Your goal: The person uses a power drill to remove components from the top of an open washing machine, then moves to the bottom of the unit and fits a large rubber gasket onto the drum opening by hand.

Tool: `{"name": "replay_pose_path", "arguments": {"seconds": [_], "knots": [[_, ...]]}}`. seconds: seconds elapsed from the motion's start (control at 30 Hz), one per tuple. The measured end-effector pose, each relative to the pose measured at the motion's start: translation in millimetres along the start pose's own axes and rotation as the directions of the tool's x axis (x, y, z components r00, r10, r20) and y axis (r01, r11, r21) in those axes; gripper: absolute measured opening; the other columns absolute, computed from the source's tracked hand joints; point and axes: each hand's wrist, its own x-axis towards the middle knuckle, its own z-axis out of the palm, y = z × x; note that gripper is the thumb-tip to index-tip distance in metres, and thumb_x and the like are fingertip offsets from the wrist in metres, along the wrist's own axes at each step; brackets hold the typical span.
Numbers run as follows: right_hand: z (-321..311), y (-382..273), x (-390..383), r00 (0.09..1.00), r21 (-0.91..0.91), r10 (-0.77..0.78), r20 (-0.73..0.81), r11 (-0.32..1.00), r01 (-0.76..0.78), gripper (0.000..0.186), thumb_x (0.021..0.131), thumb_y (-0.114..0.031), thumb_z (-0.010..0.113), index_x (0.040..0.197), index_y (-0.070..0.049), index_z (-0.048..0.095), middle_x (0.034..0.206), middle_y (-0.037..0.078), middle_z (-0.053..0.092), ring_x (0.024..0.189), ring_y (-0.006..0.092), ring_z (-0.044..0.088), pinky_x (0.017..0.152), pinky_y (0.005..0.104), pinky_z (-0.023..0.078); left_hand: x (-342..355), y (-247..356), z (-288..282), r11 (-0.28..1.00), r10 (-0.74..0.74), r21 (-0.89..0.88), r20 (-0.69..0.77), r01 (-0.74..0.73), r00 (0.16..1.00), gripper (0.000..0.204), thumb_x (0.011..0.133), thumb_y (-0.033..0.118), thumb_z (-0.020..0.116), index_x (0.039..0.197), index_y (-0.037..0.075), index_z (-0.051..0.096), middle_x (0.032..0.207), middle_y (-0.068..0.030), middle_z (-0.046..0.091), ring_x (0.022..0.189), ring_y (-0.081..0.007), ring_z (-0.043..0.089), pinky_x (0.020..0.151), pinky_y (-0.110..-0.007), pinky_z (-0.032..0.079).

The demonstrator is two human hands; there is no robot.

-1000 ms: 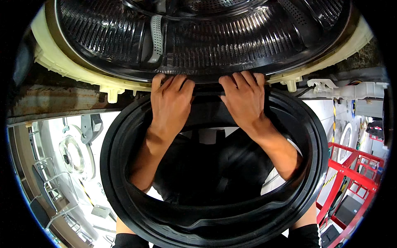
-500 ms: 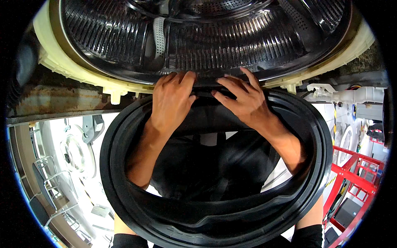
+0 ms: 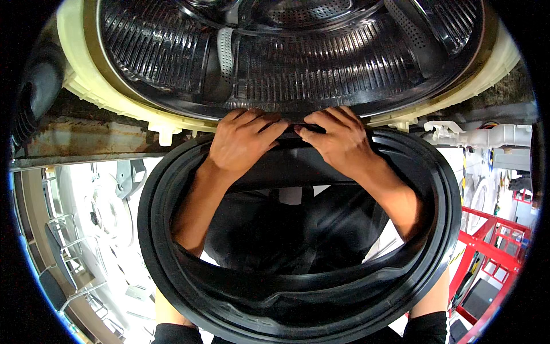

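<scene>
A large black rubber door gasket (image 3: 156,252) hangs in front of me, its far edge against the lower front of the cream plastic tub rim (image 3: 123,110). Both my forearms reach up through its opening. My left hand (image 3: 243,143) is closed over the gasket's far edge, left of centre, knuckles up. Beside it, a small gap away, my right hand (image 3: 339,137) curls its fingers over the same edge, thumb on the near side. The fingertips of both are hidden behind the edge. Beyond them lies the ribbed metal drum (image 3: 321,69).
A rusty metal panel (image 3: 97,140) runs below the tub at left, beside a black corrugated hose (image 3: 28,114). White plastic parts with wires (image 3: 475,133) sit at right. A red metal frame (image 3: 487,243) stands lower right, chairs (image 3: 63,258) lower left.
My right hand's raised, spread fingers have come down and curled over the gasket's edge. My left thumb and fingers have shifted right, toward the right hand. The view has moved slightly.
</scene>
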Motion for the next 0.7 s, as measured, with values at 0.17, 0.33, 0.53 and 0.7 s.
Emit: {"name": "replay_pose_path", "arguments": {"seconds": [0.17, 0.33, 0.53, 0.7], "knots": [[-9.6, -6.2, 11.6, 0.978, 0.057, 0.165, 0.13, 0.983, -0.174, 0.022, 0.071, -0.017, 0.065, 0.092, -0.01, 0.065, 0.093, 0.005, 0.057, 0.089, 0.0251, 0.056, 0.08, 0.037, 0.044, 8.6, 8.6, -6.9, 0.981, -0.183, 0.075, 0.065, 0.178, 0.981, 0.032, 0.059, 0.02, 0.075, 0.087, 0.01, 0.066, 0.091, -0.0044, 0.065, 0.09, -0.0212, 0.06, 0.076, -0.036, 0.047], [-13.2, -4.4, 19.7, 0.934, 0.047, 0.266, 0.239, 0.957, -0.285, 0.03, 0.067, -0.018, 0.073, 0.093, -0.006, 0.064, 0.098, 0.008, 0.055, 0.091, 0.0282, 0.056, 0.081, 0.0405, 0.045, 23.7, 14.5, -11.7, 0.919, -0.394, 0.14, 0.318, 0.369, 0.862, 0.023, 0.06, 0.017, 0.076, 0.079, 0.008, 0.066, 0.084, -0.0087, 0.064, 0.088, -0.0269, 0.062, 0.072, -0.04, 0.049], [-26.7, 4.2, 33.6, 0.798, -0.068, 0.329, 0.505, 0.937, -0.343, 0.041, 0.066, -0.03, 0.074, 0.095, -0.002, 0.063, 0.096, 0.012, 0.056, 0.091, 0.0321, 0.058, 0.078, 0.0428, 0.046, 21.9, 5.1, -5.7, 0.942, -0.334, 0.048, 0.247, 0.333, 0.91, 0.028, 0.063, 0.017, 0.076, 0.087, 0.008, 0.064, 0.086, -0.0108, 0.063, 0.09, -0.0289, 0.062, 0.071, -0.041, 0.051], [-26.0, 13.5, 36.6, 0.764, -0.038, 0.282, 0.58, 0.946, -0.321, 0.043, 0.068, -0.036, 0.072, 0.091, -0.001, 0.063, 0.091, 0.017, 0.058, 0.09, 0.0356, 0.058, 0.077, 0.0457, 0.046, 27.3, 2.9, -7.4, 0.945, -0.322, 0.054, 0.317, 0.322, 0.892, 0.037, 0.063, 0.019, 0.076, 0.096, 0.008, 0.062, 0.093, -0.0122, 0.063, 0.091, -0.0291, 0.061, 0.074, -0.04, 0.051]]}}
